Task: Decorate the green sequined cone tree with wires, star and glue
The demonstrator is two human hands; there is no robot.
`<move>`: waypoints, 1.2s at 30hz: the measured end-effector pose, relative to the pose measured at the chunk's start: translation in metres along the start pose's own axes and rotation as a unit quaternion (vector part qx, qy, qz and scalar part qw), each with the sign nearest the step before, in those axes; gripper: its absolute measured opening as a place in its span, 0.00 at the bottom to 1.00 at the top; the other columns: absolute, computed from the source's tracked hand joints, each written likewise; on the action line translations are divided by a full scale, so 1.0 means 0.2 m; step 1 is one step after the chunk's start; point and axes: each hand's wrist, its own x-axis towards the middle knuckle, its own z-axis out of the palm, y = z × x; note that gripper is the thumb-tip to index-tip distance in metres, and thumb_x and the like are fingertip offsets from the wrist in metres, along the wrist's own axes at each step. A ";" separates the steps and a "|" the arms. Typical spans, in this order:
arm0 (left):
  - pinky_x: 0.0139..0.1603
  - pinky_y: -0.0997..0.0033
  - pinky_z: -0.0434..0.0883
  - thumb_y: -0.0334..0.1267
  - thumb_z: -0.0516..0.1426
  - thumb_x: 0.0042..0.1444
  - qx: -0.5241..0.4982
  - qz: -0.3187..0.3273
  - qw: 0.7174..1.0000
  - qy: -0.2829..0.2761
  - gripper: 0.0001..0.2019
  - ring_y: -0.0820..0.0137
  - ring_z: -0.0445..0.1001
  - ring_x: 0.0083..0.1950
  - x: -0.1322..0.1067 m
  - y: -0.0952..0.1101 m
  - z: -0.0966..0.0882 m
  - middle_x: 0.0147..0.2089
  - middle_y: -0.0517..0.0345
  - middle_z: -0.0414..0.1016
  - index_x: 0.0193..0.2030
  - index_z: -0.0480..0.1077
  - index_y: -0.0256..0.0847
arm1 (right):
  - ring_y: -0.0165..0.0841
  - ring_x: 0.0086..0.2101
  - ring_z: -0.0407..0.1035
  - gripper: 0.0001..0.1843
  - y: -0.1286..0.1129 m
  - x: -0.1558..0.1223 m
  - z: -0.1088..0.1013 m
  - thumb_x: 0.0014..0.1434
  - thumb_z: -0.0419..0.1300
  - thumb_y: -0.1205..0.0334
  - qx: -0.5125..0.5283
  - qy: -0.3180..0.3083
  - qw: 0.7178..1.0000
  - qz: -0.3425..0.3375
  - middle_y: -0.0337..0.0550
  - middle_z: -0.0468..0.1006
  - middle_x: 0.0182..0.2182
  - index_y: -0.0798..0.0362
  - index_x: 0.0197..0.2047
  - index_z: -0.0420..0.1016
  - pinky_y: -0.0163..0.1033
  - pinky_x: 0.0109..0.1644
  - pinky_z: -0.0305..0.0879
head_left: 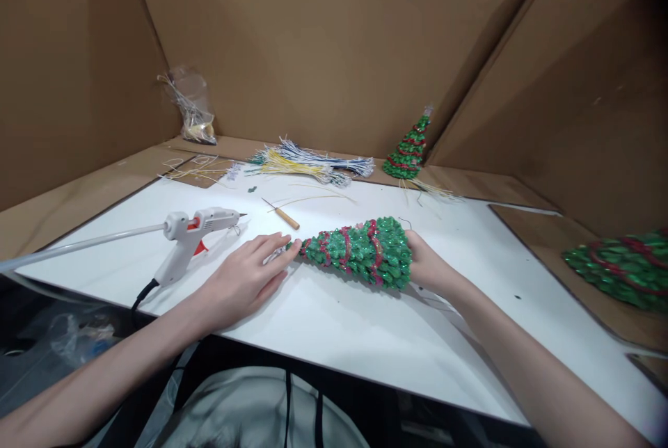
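Note:
A small green glittery Christmas tree (360, 253) with red garlands lies on its side over the white table, its tip to the left and its wide base to the right. At the tip, my left hand (255, 270) rests with its fingers stretched out and touching it. My right hand (420, 260) is at the base, and its fingers are hidden behind or inside the tree. Just left of my left hand stands a white glue gun (191, 232) with a red trigger and a long glue stick. An awl (287, 218) with a wooden handle lies beyond the left hand.
Bundles of white, blue and yellow wires (313, 164) lie at the back. An upright decorated tree (407, 152) stands at the back right, and another tree (626, 270) lies at the right edge. A plastic bag (194, 110) sits at the back left. Cardboard walls (334, 51) enclose the table.

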 end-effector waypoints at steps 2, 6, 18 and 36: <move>0.54 0.54 0.70 0.32 0.47 0.64 0.005 0.000 1.000 0.001 0.19 0.57 0.64 0.59 0.01 0.00 0.00 0.58 0.41 0.66 0.62 0.59 0.34 | 0.39 0.30 0.71 0.05 0.01 0.00 0.00 0.46 0.60 0.62 0.000 0.002 1.000 -0.003 0.40 0.76 0.22 0.54 0.24 0.75 0.39 0.34 0.70; 0.54 0.54 0.70 0.32 0.47 0.64 0.012 0.001 1.000 0.000 0.19 0.57 0.65 0.59 0.01 0.00 0.01 0.57 0.41 0.66 0.62 0.59 0.34 | 0.41 0.32 0.72 0.07 0.01 0.01 0.00 0.46 0.62 0.61 0.005 0.005 1.000 0.000 0.41 0.78 0.24 0.55 0.29 0.77 0.40 0.35 0.70; 0.55 0.52 0.69 0.32 0.48 0.63 0.029 -0.004 1.000 -0.009 0.21 0.54 0.63 0.61 -0.01 0.01 0.00 0.60 0.40 0.65 0.63 0.58 0.34 | 0.35 0.26 0.70 0.04 0.00 0.00 0.01 0.44 0.60 0.65 0.022 0.020 1.000 -0.001 0.38 0.76 0.21 0.55 0.21 0.74 0.36 0.30 0.69; 0.53 0.51 0.70 0.32 0.48 0.63 0.028 -0.002 1.000 -0.012 0.21 0.54 0.63 0.59 0.00 0.01 0.00 0.58 0.39 0.64 0.62 0.56 0.35 | 0.34 0.24 0.68 0.05 -0.03 0.00 0.02 0.42 0.61 0.66 0.032 0.027 0.999 -0.004 0.37 0.73 0.18 0.55 0.17 0.72 0.35 0.28 0.68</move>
